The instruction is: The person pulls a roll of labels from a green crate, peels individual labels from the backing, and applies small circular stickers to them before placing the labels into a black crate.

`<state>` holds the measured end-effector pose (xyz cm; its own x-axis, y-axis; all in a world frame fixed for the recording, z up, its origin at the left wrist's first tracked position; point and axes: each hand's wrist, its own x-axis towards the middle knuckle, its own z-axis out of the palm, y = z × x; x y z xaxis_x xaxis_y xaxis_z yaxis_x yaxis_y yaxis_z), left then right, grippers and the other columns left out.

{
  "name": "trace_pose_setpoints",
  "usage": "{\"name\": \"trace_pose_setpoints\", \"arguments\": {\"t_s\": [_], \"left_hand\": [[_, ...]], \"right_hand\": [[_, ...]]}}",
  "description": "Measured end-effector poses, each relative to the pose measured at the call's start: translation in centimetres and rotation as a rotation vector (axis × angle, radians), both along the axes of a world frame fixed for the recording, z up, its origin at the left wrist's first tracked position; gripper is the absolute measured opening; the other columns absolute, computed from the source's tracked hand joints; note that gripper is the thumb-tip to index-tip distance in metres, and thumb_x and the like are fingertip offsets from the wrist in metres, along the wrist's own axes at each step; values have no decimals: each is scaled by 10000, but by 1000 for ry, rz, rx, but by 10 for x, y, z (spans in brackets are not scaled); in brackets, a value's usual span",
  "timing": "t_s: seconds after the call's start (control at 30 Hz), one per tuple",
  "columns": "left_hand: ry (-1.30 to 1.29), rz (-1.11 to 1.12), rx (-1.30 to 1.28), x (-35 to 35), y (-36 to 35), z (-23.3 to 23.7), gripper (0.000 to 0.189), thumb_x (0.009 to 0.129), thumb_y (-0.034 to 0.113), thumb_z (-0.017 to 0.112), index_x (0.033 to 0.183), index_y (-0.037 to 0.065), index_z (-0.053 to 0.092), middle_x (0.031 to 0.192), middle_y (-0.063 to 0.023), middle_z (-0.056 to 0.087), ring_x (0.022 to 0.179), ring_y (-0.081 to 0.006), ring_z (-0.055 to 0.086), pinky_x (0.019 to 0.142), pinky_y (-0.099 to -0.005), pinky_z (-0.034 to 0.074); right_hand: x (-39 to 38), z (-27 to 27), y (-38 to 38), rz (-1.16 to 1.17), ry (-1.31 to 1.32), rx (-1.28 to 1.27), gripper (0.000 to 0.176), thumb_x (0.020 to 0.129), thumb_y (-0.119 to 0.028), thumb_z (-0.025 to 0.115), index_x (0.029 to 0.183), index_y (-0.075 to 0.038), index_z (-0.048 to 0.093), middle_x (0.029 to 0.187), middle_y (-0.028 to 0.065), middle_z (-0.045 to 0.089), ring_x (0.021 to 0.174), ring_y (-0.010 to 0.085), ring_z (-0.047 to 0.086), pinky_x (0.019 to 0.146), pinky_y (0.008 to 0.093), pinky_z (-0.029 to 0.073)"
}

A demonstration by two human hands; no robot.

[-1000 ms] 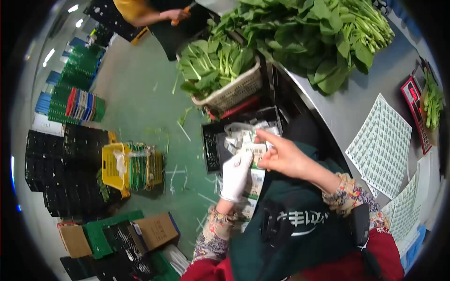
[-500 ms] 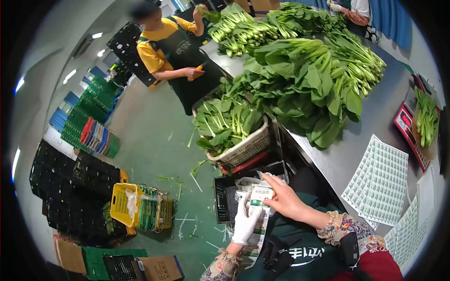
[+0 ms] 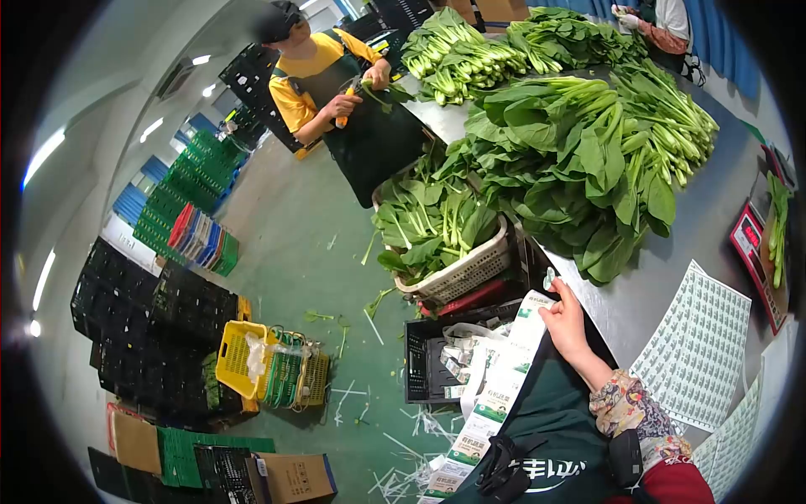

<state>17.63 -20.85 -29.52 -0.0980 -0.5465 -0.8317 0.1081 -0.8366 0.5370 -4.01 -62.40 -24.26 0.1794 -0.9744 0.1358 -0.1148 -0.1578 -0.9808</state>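
My right hand (image 3: 567,326) is in front of my dark apron, near the table's edge. Its thumb and fingers are closed on the top end of a long strip of printed white-and-green packaging (image 3: 499,382). A small pale sticker (image 3: 549,278) with green print is at its index fingertip. The strip slants down across my lap to the bottom of the view. My left hand is out of sight. Behind the strip, a black crate (image 3: 413,363) on the floor holds crumpled printed packaging (image 3: 457,359).
Leafy greens (image 3: 579,168) are heaped on the metal table, with sticker sheets (image 3: 697,349) and a red scale (image 3: 750,252) at right. A crate of greens (image 3: 457,281) stands beside it. Across from me, a person (image 3: 336,84) holds an orange-handled tool. A yellow basket (image 3: 239,361) stands left.
My left hand has left the view. My right hand has moved right and up, and the packaging strip is now stretched out. The view has shifted left, and the person opposite has lowered a hand.
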Motion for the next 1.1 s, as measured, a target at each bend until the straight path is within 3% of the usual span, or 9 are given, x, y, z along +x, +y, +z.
{"name": "trace_pose_setpoints", "arguments": {"t_s": [0.33,0.43,0.5,0.63,0.87,0.93,0.97,1.0,1.1], "left_hand": [[-1045,-490,358,178,-9,-80,146,859,122,519,922,27,612,876,-87,628,766,-185,589,715,-301,488],[-1390,62,-361,222,-165,-27,186,865,130,492,846,33,650,812,-93,641,701,-201,605,664,-308,510],[-1347,274,-1068,176,-295,41,270,855,141,513,1086,10,563,1111,-158,549,1013,-263,518,896,-327,398],[-1460,-136,-1580,125,-402,94,521,766,-88,466,1273,31,458,1290,-169,474,1206,-331,429,1054,-399,293],[-1404,-423,-1110,149,-206,-61,397,732,-19,529,1118,59,574,1176,-172,551,1143,-338,491,1043,-498,298],[-1259,-738,-462,144,-116,-84,339,752,2,499,1064,75,609,1175,-150,564,1077,-311,543,984,-418,396],[-1167,-981,-96,171,-57,-144,199,814,104,517,957,56,647,1047,-136,629,885,-286,623,788,-429,502],[-1015,-1158,179,186,13,-190,256,826,199,507,1010,106,659,1077,-143,623,985,-303,606,894,-399,471],[-693,-1147,568,145,104,-132,261,833,211,521,1032,90,638,1078,-146,619,981,-293,606,878,-388,473]], "right_hand": [[10,-7,24,27,-34,-29,567,736,64,594,1272,35,413,1085,102,510,649,113,505,613,238,457],[15,-7,28,39,-144,32,609,756,61,587,1318,28,355,1123,81,474,668,93,477,620,223,449],[24,3,26,53,-173,-18,613,768,62,582,1331,25,342,1131,85,472,694,91,473,633,220,451],[20,3,35,2,-234,-3,610,785,64,575,1342,23,330,1150,91,472,716,89,474,646,216,453],[17,9,39,45,-418,86,587,822,78,544,1347,0,295,1192,85,444,809,88,530,739,226,492],[19,9,40,83,-503,121,586,829,75,537,1351,0,281,1193,89,442,864,105,544,770,237,494],[22,10,42,108,-549,140,586,833,74,533,1353,0,274,1194,91,441,892,114,551,786,243,496],[22,13,43,145,-545,155,590,841,70,528,1360,2,257,1201,86,440,939,128,554,790,241,489],[37,15,52,217,-558,178,580,846,67,522,1360,4,259,1196,81,443,951,121,547,801,243,481]]}}
